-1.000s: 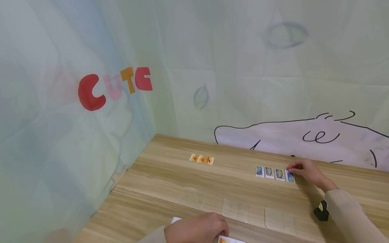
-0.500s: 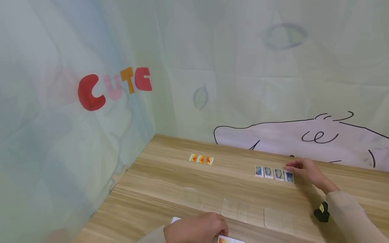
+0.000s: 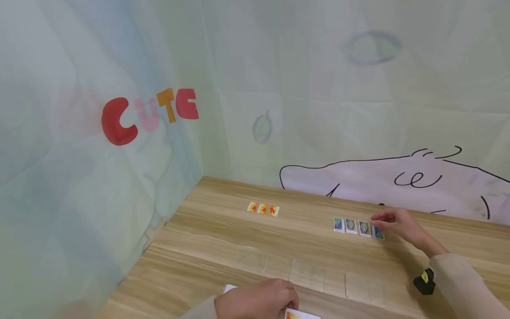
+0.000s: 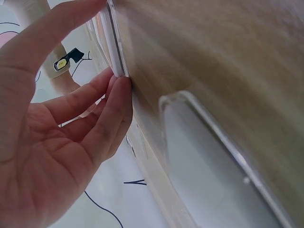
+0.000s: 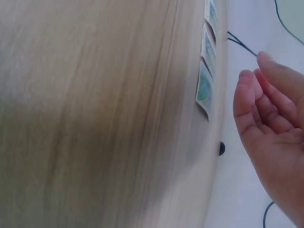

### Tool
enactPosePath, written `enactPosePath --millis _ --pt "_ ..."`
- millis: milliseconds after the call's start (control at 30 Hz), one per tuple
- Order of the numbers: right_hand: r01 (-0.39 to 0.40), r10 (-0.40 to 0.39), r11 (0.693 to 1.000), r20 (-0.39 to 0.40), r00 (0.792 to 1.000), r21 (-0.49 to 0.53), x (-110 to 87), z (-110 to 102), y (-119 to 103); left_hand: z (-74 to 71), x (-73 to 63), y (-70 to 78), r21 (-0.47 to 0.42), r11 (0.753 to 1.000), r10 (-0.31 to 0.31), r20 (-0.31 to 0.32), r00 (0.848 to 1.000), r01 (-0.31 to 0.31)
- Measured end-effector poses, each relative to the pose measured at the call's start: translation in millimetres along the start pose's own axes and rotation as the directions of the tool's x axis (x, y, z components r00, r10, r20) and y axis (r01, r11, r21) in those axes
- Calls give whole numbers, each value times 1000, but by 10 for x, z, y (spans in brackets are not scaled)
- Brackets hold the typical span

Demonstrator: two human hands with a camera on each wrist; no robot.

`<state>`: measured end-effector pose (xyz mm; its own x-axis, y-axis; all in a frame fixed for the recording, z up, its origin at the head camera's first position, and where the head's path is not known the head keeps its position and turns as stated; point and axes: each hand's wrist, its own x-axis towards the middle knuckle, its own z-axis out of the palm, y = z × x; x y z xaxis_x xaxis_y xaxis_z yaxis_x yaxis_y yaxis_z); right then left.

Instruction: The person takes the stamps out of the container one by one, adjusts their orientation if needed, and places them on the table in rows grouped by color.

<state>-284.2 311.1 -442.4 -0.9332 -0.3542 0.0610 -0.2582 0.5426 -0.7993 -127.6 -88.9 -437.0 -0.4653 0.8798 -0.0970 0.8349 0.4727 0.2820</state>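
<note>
My right hand [image 3: 402,225] hovers over the right end of a row of several blue-green picture cards [image 3: 351,226] at the back of the table. In the right wrist view its fingers [image 5: 244,97] are loosely bent, hold nothing and are apart from the cards. Near the front edge, my left hand [image 3: 256,299] grips a stack of cards [image 4: 111,42] by its edges, thumb on one side and fingertips on the other. An orange-and-white card face [image 3: 300,315] shows beside it in the head view; the rest lies out of frame.
Three orange cards [image 3: 263,208] lie in a row at the back left. Clear flat squares [image 3: 307,275] lie mid-table. A white-faced, clear-edged piece [image 4: 209,166] is close to my left hand. A black device with a yellow label [image 3: 424,282] sits at my right wrist.
My right hand has shifted slightly left and now covers more of the end card. My left hand and the cards have stayed put.
</note>
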Motion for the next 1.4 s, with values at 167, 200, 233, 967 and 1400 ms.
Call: enactPosePath --millis 167,200,233,967,1400 --pt "28 -28 999 25 999 20 -25 -4 -55 -1 2 -8 -8 1000 -6 0 1000 6" --pt "30 -30 999 28 999 23 -33 -2 -65 1 5 -7 -11 1000 -13 7 1000 13" --pt "31 -32 999 31 999 23 -40 2 -74 0 5 -4 -15 1000 -19 15 1000 19" --pt "85 -93 995 175 980 50 -123 187 -332 -16 -6 -7 -12 1000 -23 31 999 24" --pt "197 -224 972 251 942 127 -82 349 -475 -35 -8 -16 -12 1000 -8 14 1000 9"
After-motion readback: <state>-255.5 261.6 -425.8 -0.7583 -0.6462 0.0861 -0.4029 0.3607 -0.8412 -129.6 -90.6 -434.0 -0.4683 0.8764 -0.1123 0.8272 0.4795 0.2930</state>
